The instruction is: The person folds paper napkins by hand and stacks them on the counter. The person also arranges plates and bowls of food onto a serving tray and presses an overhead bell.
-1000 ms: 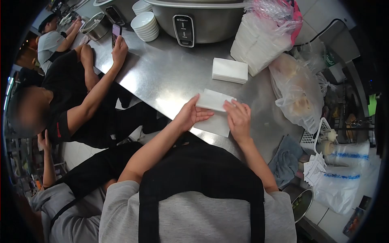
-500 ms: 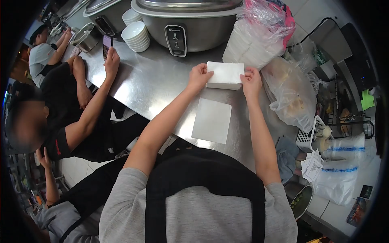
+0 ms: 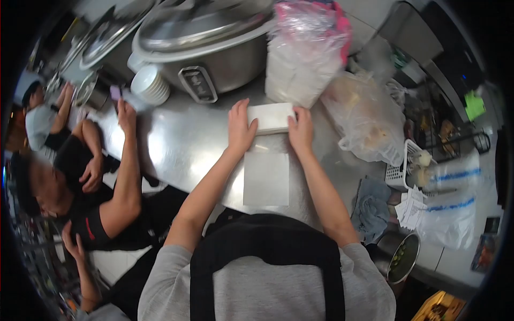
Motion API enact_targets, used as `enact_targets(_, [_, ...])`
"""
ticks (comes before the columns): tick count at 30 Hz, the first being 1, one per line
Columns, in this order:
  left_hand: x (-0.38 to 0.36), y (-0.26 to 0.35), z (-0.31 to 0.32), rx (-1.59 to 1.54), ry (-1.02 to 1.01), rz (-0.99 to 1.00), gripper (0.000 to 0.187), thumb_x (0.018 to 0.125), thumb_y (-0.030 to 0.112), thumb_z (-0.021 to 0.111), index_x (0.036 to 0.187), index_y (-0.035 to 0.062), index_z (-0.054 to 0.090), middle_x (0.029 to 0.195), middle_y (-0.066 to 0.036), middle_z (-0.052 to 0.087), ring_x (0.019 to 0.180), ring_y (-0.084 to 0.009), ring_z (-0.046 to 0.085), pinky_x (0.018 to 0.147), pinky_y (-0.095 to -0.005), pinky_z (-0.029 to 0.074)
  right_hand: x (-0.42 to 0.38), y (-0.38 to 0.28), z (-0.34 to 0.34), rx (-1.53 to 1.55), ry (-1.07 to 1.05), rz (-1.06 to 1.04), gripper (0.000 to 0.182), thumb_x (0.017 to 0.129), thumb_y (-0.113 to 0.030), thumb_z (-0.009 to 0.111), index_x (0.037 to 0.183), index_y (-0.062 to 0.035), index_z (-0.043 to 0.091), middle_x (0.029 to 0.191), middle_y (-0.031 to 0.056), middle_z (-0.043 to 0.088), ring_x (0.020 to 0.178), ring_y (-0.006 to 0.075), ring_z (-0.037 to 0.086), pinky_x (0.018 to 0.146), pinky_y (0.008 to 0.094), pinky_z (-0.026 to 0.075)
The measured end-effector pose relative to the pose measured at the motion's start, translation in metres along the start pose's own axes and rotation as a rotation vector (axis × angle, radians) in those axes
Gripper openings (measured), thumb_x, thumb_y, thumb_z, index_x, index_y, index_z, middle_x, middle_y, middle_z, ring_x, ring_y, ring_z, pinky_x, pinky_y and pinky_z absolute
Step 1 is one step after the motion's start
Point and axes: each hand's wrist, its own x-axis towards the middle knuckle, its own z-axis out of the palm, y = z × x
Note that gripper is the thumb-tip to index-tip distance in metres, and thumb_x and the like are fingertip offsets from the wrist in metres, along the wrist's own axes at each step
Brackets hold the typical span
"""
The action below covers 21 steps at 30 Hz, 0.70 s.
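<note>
A stack of white paper sheets [image 3: 271,118] lies on the steel table in front of the large cooker. My left hand [image 3: 242,125] presses against the stack's left end, fingers pointing forward and thumb on its edge. Around the right end is my right hand [image 3: 301,128], its thumb at the near corner and its fingers along the side. Nearer to me, a single flat pale sheet [image 3: 266,179] rests on the metal between my forearms.
Behind the stack are a big cooker [image 3: 214,69] and a plastic-wrapped white pack [image 3: 300,64]. White bowls [image 3: 150,85] stand at its left. Right of my hands are a filled clear bag [image 3: 367,120] and a blue-grey cloth [image 3: 370,208]. Co-workers [image 3: 85,198] are on the left.
The view has turned, shifting the scene. The stack now sits lower against the table between my hands, and my left fingers, pinched at its edge before, are extended along its end.
</note>
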Motion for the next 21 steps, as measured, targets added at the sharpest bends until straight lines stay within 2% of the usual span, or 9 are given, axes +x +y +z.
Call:
enact_targets(1, [0.001, 0.005, 0.002, 0.147, 0.116, 0.27, 0.059, 0.076, 0.009, 0.063, 0.13, 0.0017, 0.041, 0.137, -0.02, 0.038, 0.123, -0.0313, 0.042, 0.099, -0.0423, 0.037, -0.002, -0.004, 0.0, 0.027, 0.0, 0.024, 0.033, 0.076, -0.005, 0.063, 0.107, 0.0004, 0.053, 0.107, 0.0194, 0.054, 0.104, 0.0372, 0.051, 0.091, 0.041, 0.041])
enact_targets(3, [0.01, 0.019, 0.003, 0.284, -0.106, 0.383, 0.061, 0.082, 0.017, 0.058, 0.137, 0.0018, 0.035, 0.145, -0.019, 0.029, 0.135, -0.0342, 0.025, 0.106, -0.0519, 0.023, -0.003, -0.009, 0.006, 0.058, 0.043, 0.048, 0.036, 0.077, -0.006, 0.063, 0.11, 0.0012, 0.052, 0.109, 0.0196, 0.053, 0.106, 0.0375, 0.05, 0.092, 0.0416, 0.04])
enact_targets(6, [0.022, 0.015, 0.024, 0.424, -0.31, 0.472, 0.063, 0.087, 0.033, 0.053, 0.139, 0.0034, 0.033, 0.148, -0.018, 0.026, 0.139, -0.0338, 0.019, 0.108, -0.0564, 0.016, -0.005, -0.016, 0.006, 0.113, 0.208, 0.026, 0.04, 0.075, -0.002, 0.06, 0.113, 0.0016, 0.052, 0.111, 0.0192, 0.053, 0.105, 0.0352, 0.051, 0.094, 0.0399, 0.04])
enact_targets(8, [0.016, 0.004, 0.039, 0.506, -0.478, 0.453, 0.066, 0.09, 0.042, 0.046, 0.142, 0.0061, 0.029, 0.148, -0.019, 0.025, 0.139, -0.0332, 0.018, 0.109, -0.0561, 0.013, -0.015, -0.019, -0.005, 0.103, 0.175, 0.045, 0.04, 0.075, -0.002, 0.057, 0.114, 0.0023, 0.051, 0.113, 0.0198, 0.051, 0.107, 0.0368, 0.048, 0.095, 0.0405, 0.038])
enact_targets(9, [0.018, -0.012, 0.048, 0.356, -0.465, 0.534, 0.066, 0.092, 0.045, 0.043, 0.144, 0.0087, 0.025, 0.149, -0.018, 0.022, 0.14, -0.0325, 0.015, 0.108, -0.058, 0.011, -0.022, -0.024, -0.017, 0.157, 0.171, 0.042, 0.037, 0.076, -0.005, 0.058, 0.112, 0.0017, 0.051, 0.114, 0.019, 0.05, 0.108, 0.0368, 0.047, 0.095, 0.041, 0.039])
enact_targets(11, [0.019, 0.009, 0.043, 0.467, -0.515, 0.427, 0.066, 0.093, 0.044, 0.042, 0.145, 0.0093, 0.023, 0.151, -0.017, 0.019, 0.141, -0.0323, 0.014, 0.108, -0.0584, 0.01, -0.04, -0.03, -0.038, 0.049, 0.156, 0.032, 0.033, 0.078, -0.008, 0.059, 0.11, -0.0002, 0.051, 0.115, 0.0168, 0.049, 0.11, 0.0349, 0.047, 0.095, 0.0405, 0.039])
enact_targets(15, [0.052, -0.018, 0.048, 0.456, -0.588, 0.513, 0.066, 0.094, 0.042, 0.043, 0.145, 0.0075, 0.021, 0.151, -0.017, 0.018, 0.14, -0.0326, 0.013, 0.109, -0.0551, 0.012, -0.094, -0.059, -0.102, -0.064, 0.279, 0.185, 0.03, 0.082, -0.01, 0.058, 0.11, -0.0019, 0.051, 0.116, 0.0149, 0.049, 0.111, 0.033, 0.047, 0.094, 0.0399, 0.04])
enact_targets(19, [0.074, -0.031, 0.046, 0.03, -0.374, 0.819, 0.057, 0.094, 0.034, 0.05, 0.139, 0.0021, 0.036, 0.144, -0.019, 0.033, 0.134, -0.0346, 0.028, 0.108, -0.0442, 0.023, -0.171, -0.094, -0.158, -0.212, 0.436, 0.384, 0.024, 0.084, -0.008, 0.056, 0.107, -0.0022, 0.053, 0.116, 0.0127, 0.049, 0.106, 0.032, 0.051, 0.089, 0.0393, 0.043])
enact_targets(21, [0.056, -0.001, 0.03, -0.005, -0.396, 0.739, 0.055, 0.094, 0.035, 0.05, 0.135, 0.0003, 0.041, 0.14, -0.02, 0.038, 0.129, -0.0349, 0.035, 0.106, -0.0427, 0.028, -0.207, -0.116, -0.176, -0.258, 0.539, 0.474, 0.022, 0.083, -0.007, 0.056, 0.105, -0.0017, 0.054, 0.114, 0.0122, 0.05, 0.102, 0.032, 0.053, 0.087, 0.0396, 0.044])
